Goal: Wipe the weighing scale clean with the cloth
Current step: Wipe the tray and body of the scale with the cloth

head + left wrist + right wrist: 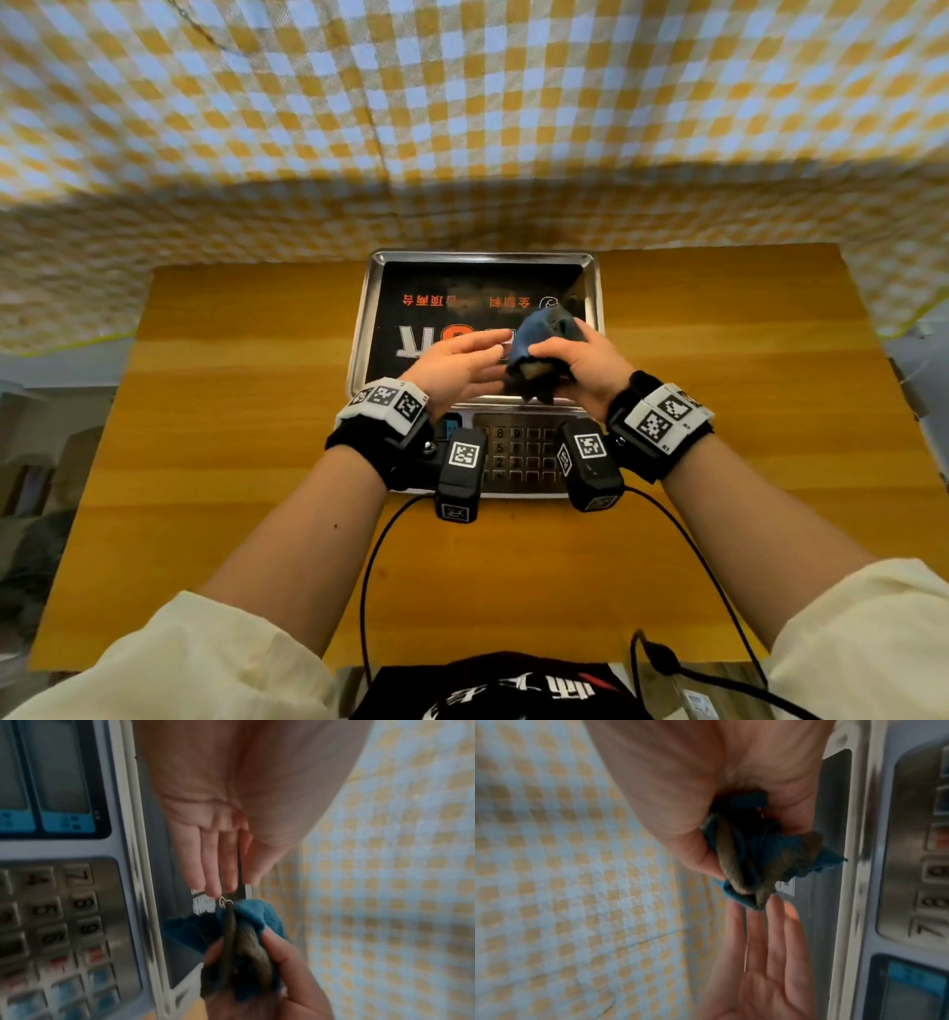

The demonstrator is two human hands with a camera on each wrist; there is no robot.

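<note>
Checked yellow-and-white cloth hangs behind the wooden surface [215,462] as my right hand [580,360] grips the bunched blue cloth [544,334] just above the weighing scale [369,329] pan, my left hand [457,360] flat-fingered beside it, holding nothing. I judge I'm readying the wad (wiping not begun); next I must press it down and sweep the pan. Nearer me, the keypad [513,452] sits partly under my wrist cameras, nothing else in the way.

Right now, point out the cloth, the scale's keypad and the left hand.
cloth [543,339], head view, on its bunched blue top.
keypad [61,914], left wrist view, on the number keys.
left hand [457,360], head view, on the back of the hand.
</note>
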